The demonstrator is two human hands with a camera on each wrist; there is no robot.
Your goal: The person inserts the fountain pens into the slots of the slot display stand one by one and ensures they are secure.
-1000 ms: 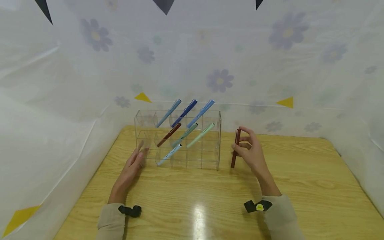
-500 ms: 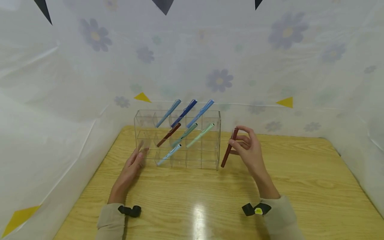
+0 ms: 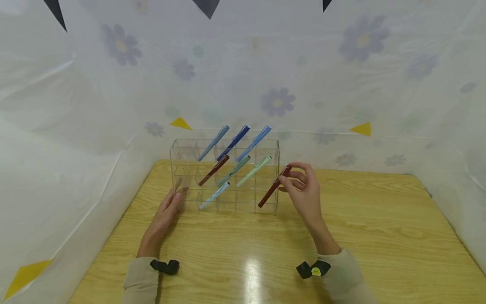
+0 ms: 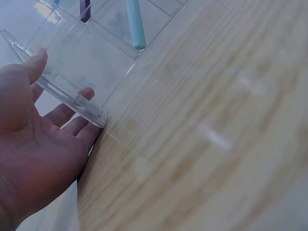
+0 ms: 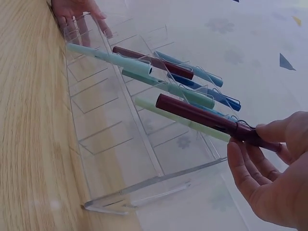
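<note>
A clear acrylic pen rack [image 3: 265,195] stands on the table with several pens leaning in its compartments. My left hand [image 3: 169,210] holds the rack's left end, thumb on one side of the side panel [image 4: 72,102] and fingers on the other. My right hand [image 3: 303,192] pinches a dark red pen [image 3: 270,191] near its clip end between thumb and fingers. That pen slants, its free lower end in front of the rack's bottom right part. In the right wrist view the held pen [image 5: 197,114] overlaps a pale green pen [image 5: 185,121] in the rack.
The top row bears a grey-blue pen [image 3: 214,143], a dark blue pen [image 3: 233,143] and a bright blue pen [image 3: 254,144]. Below are another dark red pen [image 3: 214,171], a teal pen [image 3: 234,171] and a light blue pen [image 3: 214,196]. A flowered curtain [image 3: 322,76] backs the wooden table [image 3: 212,253].
My right hand has moved left with the dark red pen, from beside the rack to its right end. The pen has tipped from nearly upright to slanted. My left hand has stayed put.
</note>
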